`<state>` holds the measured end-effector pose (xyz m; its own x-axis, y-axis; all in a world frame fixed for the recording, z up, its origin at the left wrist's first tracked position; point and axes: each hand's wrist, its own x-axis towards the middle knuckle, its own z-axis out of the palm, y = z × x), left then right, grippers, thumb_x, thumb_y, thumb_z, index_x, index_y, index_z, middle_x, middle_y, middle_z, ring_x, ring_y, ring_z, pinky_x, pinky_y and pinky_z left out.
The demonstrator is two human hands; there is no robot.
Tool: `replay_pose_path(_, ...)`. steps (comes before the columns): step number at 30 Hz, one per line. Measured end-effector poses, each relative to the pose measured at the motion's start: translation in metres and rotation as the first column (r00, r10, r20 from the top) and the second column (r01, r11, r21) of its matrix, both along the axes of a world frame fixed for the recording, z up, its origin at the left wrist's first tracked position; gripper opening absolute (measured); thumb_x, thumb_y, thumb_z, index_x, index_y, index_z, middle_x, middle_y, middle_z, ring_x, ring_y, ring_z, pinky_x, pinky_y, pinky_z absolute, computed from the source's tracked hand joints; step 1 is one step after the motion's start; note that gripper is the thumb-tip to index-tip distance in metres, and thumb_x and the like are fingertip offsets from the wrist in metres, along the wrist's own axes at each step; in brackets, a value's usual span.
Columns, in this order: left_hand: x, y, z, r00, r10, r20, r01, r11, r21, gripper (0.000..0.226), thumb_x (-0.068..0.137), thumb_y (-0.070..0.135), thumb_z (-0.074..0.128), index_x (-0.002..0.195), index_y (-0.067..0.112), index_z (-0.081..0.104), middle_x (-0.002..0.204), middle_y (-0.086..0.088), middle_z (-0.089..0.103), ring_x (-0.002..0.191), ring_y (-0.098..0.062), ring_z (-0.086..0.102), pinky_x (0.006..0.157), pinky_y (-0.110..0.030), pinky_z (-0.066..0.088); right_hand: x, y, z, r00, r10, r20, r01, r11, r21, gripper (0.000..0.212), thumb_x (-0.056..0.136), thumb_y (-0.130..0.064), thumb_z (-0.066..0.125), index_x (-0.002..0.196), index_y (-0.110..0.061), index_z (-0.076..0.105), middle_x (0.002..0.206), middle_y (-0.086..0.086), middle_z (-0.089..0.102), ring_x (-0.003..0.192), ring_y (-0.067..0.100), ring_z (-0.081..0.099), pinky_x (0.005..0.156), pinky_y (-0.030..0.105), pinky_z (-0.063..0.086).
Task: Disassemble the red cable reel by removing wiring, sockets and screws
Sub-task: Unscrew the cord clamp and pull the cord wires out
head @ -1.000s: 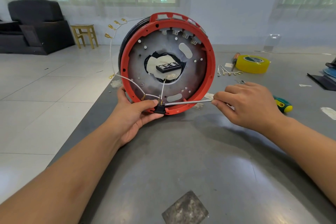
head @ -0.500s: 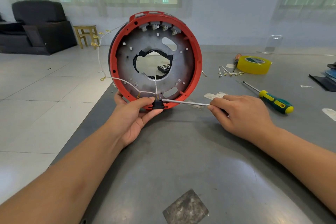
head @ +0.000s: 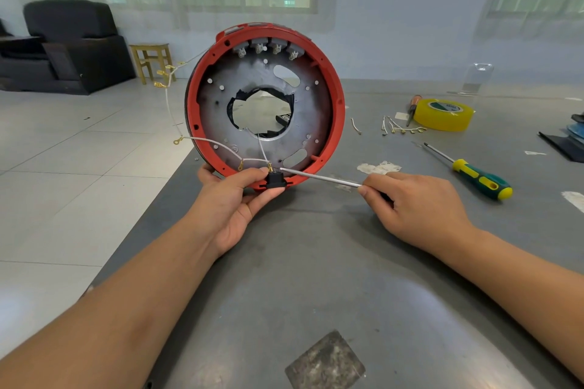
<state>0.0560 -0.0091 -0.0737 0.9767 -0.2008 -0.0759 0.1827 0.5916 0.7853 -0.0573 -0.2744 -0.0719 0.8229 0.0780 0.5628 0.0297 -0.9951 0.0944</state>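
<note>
Left hand [head: 230, 199] grip pinching black switch [head: 275, 181] on upright red reel [head: 265, 104], right hand [head: 417, 208] grip closed around screwdriver shaft [head: 319, 178]

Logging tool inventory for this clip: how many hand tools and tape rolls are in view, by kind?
Screwdrivers: 3 (one held by the right hand, a green-yellow one and an orange-handled one on the table)
Tape rolls: 1 (yellow)
Total: 4
</note>
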Motion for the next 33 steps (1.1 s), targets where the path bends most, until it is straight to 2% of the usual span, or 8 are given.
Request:
replay_pose_path(5, 0.002, 0.000, -0.001, 1.000, -0.003, 0.009, 0.003, 1.000, 0.013, 0.074, 0.083, -0.016, 0.075, 0.137, 0.017, 0.037, 0.085, -0.005, 0.080, 0.088, -0.029, 0.081, 0.071, -0.048, 0.067, 0.002, -0.005, 0.002, 1.000, 0.027, -0.005, -0.027, 1.000, -0.006, 0.043, 0.101, -0.059, 0.028, 0.097, -0.036, 0.064, 0.079, -0.011, 0.065, 0.070, 0.019, 0.063, 0.049, 0.027, 0.041)
replay_pose_path(9, 0.002, 0.001, -0.003, 1.000, -0.004, 0.031, 0.003, 1.000, 0.019, 0.065, 0.083, -0.015, 0.075, 0.124, 0.021, 0.039, 0.086, -0.004, 0.080, 0.098, -0.033, 0.079, 0.073, -0.049, 0.067, 0.002, -0.012, 0.005, 0.998, 0.067, 0.002, -0.067, 0.997, 0.026, 0.036, 0.103, -0.054, 0.033, 0.103, -0.035, 0.064, 0.084, -0.010, 0.067, 0.072, 0.020, 0.063, 0.050, 0.028, 0.043)
replay_pose_path(15, 0.000, 0.001, -0.003, 0.999, 0.024, 0.048, -0.025, 1.000, 0.009, 0.064, 0.085, -0.015, 0.074, 0.123, 0.024, 0.039, 0.104, -0.010, 0.075, 0.103, -0.031, 0.078, 0.077, -0.050, 0.066, 0.005, -0.035, 0.009, 0.993, 0.104, -0.048, -0.103, 0.994, 0.025, 0.030, 0.103, -0.051, 0.042, 0.110, -0.031, 0.062, 0.089, -0.010, 0.065, 0.080, 0.017, 0.060, 0.067, 0.032, 0.043)
replay_pose_path(17, 0.000, 0.000, -0.003, 0.998, 0.037, 0.048, -0.037, 0.999, 0.009, 0.065, 0.086, -0.014, 0.074, 0.125, 0.025, 0.039, 0.116, -0.015, 0.071, 0.101, -0.030, 0.079, 0.077, -0.049, 0.066, 0.007, -0.044, 0.009, 0.996, 0.069, -0.050, -0.067, 0.996, 0.051, 0.029, 0.103, -0.051, 0.043, 0.110, -0.029, 0.061, 0.091, -0.010, 0.063, 0.082, 0.017, 0.060, 0.071, 0.035, 0.046)
replay_pose_path(20, -0.001, 0.000, -0.003, 0.997, 0.064, 0.050, -0.064, 0.998, 0.001, 0.065, 0.087, -0.013, 0.075, 0.125, 0.025, 0.038, 0.126, -0.017, 0.066, 0.096, -0.027, 0.080, 0.077, -0.049, 0.066, 0.010, -0.052, 0.009, 0.999, -0.025, 0.025, 0.021, 0.987, 0.158, 0.030, 0.102, -0.050, 0.043, 0.104, -0.025, 0.059, 0.087, -0.007, 0.063, 0.080, 0.021, 0.060, 0.068, 0.038, 0.046)
replay_pose_path(25, -0.001, 0.000, -0.004, 0.995, 0.083, 0.047, -0.082, 0.996, -0.025, 0.061, 0.087, -0.011, 0.075, 0.120, 0.024, 0.038, 0.128, -0.016, 0.064, 0.096, -0.028, 0.080, 0.077, -0.050, 0.066, 0.012, -0.054, 0.004, 0.944, -0.321, 0.082, 0.296, 0.928, 0.227, 0.034, 0.105, -0.052, 0.038, 0.097, -0.023, 0.056, 0.086, -0.002, 0.064, 0.074, 0.025, 0.060, 0.059, 0.038, 0.050)
replay_pose_path(28, -0.001, 0.000, -0.004, 0.996, 0.081, 0.048, -0.080, 0.997, -0.023, 0.062, 0.087, -0.011, 0.076, 0.120, 0.025, 0.038, 0.132, -0.018, 0.063, 0.100, -0.030, 0.079, 0.078, -0.051, 0.066, 0.016, -0.055, -0.001, 0.898, -0.440, 0.016, 0.433, 0.890, 0.145, 0.037, 0.103, -0.054, 0.041, 0.093, -0.024, 0.060, 0.091, 0.000, 0.066, 0.079, 0.027, 0.063, 0.057, 0.034, 0.045)
replay_pose_path(33, -0.003, -0.001, -0.003, 0.995, 0.077, 0.059, -0.078, 0.997, 0.010, 0.061, 0.087, -0.011, 0.075, 0.121, 0.024, 0.038, 0.131, -0.018, 0.063, 0.100, -0.030, 0.079, 0.075, -0.047, 0.066, 0.021, -0.051, -0.005, 0.901, -0.432, -0.050, 0.431, 0.902, -0.015, 0.036, 0.100, -0.057, 0.046, 0.093, -0.029, 0.066, 0.093, -0.002, 0.068, 0.084, 0.024, 0.065, 0.057, 0.030, 0.034)
